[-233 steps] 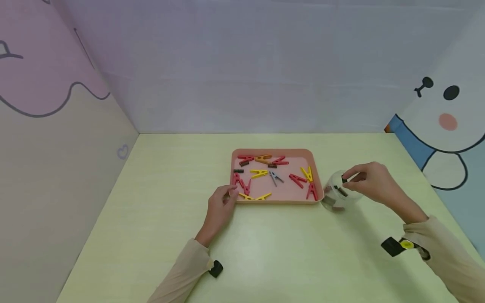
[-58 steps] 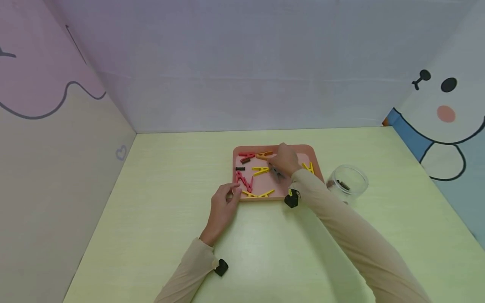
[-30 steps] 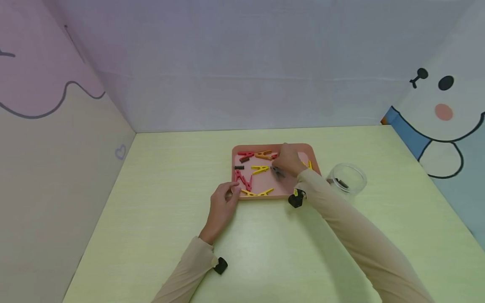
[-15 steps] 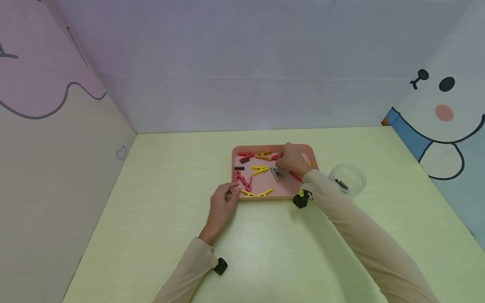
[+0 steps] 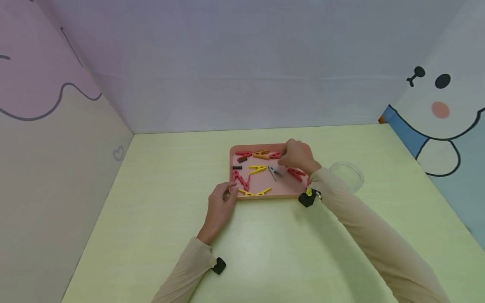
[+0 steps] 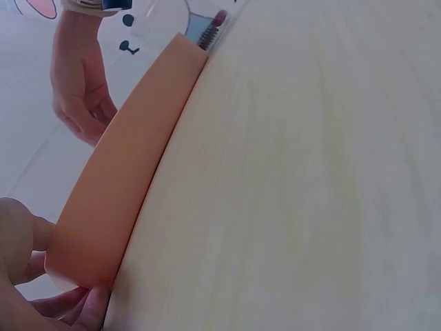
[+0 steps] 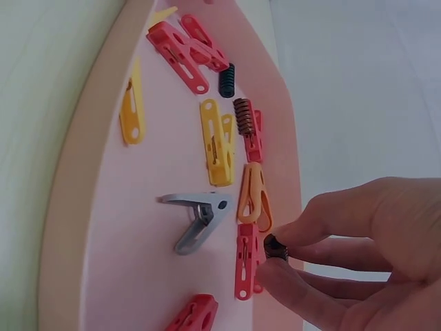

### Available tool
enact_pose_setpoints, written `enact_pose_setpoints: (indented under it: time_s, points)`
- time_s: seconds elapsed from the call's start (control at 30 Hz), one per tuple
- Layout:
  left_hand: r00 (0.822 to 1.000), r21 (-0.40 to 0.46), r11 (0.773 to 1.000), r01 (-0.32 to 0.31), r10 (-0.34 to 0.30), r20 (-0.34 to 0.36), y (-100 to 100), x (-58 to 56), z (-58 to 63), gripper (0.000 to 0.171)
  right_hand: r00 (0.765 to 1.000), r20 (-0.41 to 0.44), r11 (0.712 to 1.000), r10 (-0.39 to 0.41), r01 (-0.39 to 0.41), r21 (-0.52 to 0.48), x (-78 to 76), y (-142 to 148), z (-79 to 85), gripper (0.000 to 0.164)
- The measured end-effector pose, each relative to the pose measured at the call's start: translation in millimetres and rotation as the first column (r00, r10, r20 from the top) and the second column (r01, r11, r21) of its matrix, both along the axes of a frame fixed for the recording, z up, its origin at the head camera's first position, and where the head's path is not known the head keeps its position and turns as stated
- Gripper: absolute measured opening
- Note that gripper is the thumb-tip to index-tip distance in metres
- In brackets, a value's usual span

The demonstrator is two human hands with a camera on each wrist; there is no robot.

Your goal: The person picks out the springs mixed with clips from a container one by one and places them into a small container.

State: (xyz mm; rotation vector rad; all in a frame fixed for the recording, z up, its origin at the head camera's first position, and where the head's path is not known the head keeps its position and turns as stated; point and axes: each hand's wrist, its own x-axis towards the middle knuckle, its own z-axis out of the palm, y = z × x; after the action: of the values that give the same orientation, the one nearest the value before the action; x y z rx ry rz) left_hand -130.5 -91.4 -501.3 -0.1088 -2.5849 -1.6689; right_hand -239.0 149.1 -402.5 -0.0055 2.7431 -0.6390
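My right hand (image 5: 299, 155) is over the back right of a pink tray (image 5: 269, 197), pinching a small dark coil spring (image 7: 275, 247) between thumb and fingers. Just beneath the fingertips lies a red clothespin (image 7: 246, 269), beside an orange clothespin (image 7: 253, 196). A grey clothespin (image 7: 200, 219) rests near the tray's middle. With curled fingers, my left hand (image 5: 219, 206) grips the tray's front left corner. Two more springs remain on the tray's left side: a brown spring (image 7: 243, 116) and a black spring (image 7: 227, 81).
Right of the tray stands a clear round jar (image 5: 356, 179), partly behind the right sleeve; springs (image 6: 212, 31) show inside it in the left wrist view. Several red and yellow clothespins (image 5: 257, 169) are spread over the tray. A wall (image 5: 242, 101) rises behind the table.
Earlier, my right hand held a dark spring over the jar, then reached back into the tray. Now it has shifted right with another spring pinched. The left hand keeps its grip on the tray.
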Motion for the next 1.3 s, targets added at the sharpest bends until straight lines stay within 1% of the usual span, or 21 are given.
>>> enact_pose_setpoints:
  time_s: [0.1,0.17,0.33,0.47,0.63,0.8,0.97,1.13,1.3]
  points:
    - [1.000,0.003,1.000,-0.007,0.007,0.004,1,-0.3,0.6,0.028,1.000,-0.024,1.000,0.013,-0.013,0.008,1.2,2,1.8,0.008]
    - [1.000,0.004,1.000,-0.009,0.009,0.003,1,-0.5,0.2,0.028,0.999,-0.028,1.000,0.016,-0.017,-0.013,2.0,4,2.7,0.007]
    - [1.000,-0.005,1.000,-0.007,0.007,0.006,0,0.0,0.0,0.029,0.999,-0.015,0.994,0.029,-0.031,-0.102,5.4,7,8.6,0.005]
    - [1.000,-0.008,1.000,-0.005,0.005,0.001,-1,0.3,0.3,0.030,0.999,-0.015,0.988,0.052,-0.053,-0.147,8.7,10,14.7,0.003]
    - [1.000,-0.016,1.000,-0.004,0.003,-0.011,-2,-0.7,-0.2,0.030,0.997,-0.026,0.986,0.072,-0.075,-0.149,13.7,13,22.9,0.004]
    - [1.000,-0.028,1.000,-0.008,0.008,-0.009,-3,-2.0,-1.5,0.031,0.995,-0.042,0.987,0.091,-0.096,-0.132,18.3,16,30.1,0.008]
    - [1.000,-0.025,1.000,-0.008,0.008,-0.002,-3,-2.5,-2.6,0.031,0.994,-0.041,0.986,0.104,-0.108,-0.124,22.4,21,35.5,0.007]
    - [1.000,-0.032,0.999,-0.010,0.010,0.000,-3,-3.0,-1.1,0.030,0.992,-0.049,0.984,0.115,-0.121,-0.129,26.3,27,39.8,0.009]
    - [1.000,-0.021,1.000,-0.012,0.012,0.010,-2,-3.2,0.7,0.030,0.990,-0.067,0.982,0.128,-0.136,-0.130,30.5,30,42.9,0.009]
